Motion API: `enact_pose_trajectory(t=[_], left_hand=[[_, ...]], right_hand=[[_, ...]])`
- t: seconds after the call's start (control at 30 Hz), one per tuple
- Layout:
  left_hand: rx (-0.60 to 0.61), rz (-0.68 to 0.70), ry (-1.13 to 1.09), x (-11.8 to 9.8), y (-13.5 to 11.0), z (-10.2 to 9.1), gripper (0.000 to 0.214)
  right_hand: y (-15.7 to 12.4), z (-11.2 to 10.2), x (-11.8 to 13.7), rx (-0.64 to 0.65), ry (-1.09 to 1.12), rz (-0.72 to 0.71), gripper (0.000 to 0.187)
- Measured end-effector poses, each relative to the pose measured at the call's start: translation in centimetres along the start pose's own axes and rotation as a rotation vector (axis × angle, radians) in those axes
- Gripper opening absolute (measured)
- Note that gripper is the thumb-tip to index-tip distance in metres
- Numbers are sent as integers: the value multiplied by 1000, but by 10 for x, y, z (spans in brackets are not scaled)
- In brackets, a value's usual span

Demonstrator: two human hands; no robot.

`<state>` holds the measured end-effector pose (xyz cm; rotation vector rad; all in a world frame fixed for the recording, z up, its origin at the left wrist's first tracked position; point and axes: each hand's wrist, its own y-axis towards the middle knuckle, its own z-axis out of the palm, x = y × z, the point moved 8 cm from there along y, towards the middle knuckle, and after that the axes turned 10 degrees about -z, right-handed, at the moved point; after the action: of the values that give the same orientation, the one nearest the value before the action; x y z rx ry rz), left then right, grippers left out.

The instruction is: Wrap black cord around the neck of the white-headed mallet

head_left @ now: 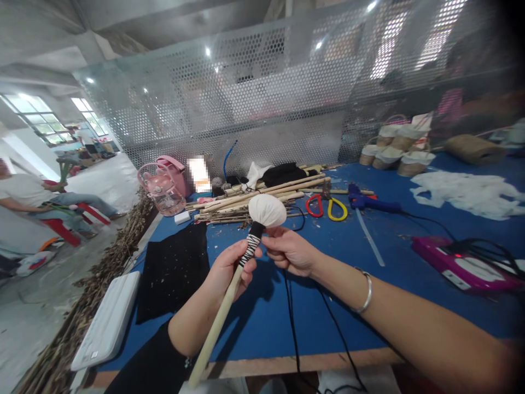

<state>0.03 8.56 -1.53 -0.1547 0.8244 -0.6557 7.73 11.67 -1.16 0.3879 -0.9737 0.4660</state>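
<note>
My left hand is closed round a wooden stick just below its top. The stick leans up and to the right, and a round white cloth-covered head caps it. Black and white binding is wound around the neck under the head, with a plain black band above it. Beside the neck, my right hand has its fingers pinched together on a thin black cord, whose strands hang below over the table edge. The exact grip at the fingertips is partly hidden.
On the blue table lie a black cloth, a white power strip, a bundle of sticks, scissors, a blue glue gun and a magenta device. A perforated metal screen stands behind. Someone sits at far left.
</note>
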Motion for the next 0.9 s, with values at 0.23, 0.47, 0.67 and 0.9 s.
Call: enact_pose_trajectory(t=[0.23, 0.47, 0.67, 0.9], left_hand=[[-110, 102, 398, 3, 17, -21, 29], [-869, 932, 1545, -88, -12, -12, 46], [-1040, 963, 1901, -93, -5, -18, 47], [-925, 877, 1768, -82, -9, -29, 35]], right_hand=[[2, -11, -9, -30, -18, 56, 34], [3, -22, -14, -84, -93, 46, 45], [1, -25, -19, -119, -144, 65, 42], [-1, -22, -25, -108, -171, 71, 41]])
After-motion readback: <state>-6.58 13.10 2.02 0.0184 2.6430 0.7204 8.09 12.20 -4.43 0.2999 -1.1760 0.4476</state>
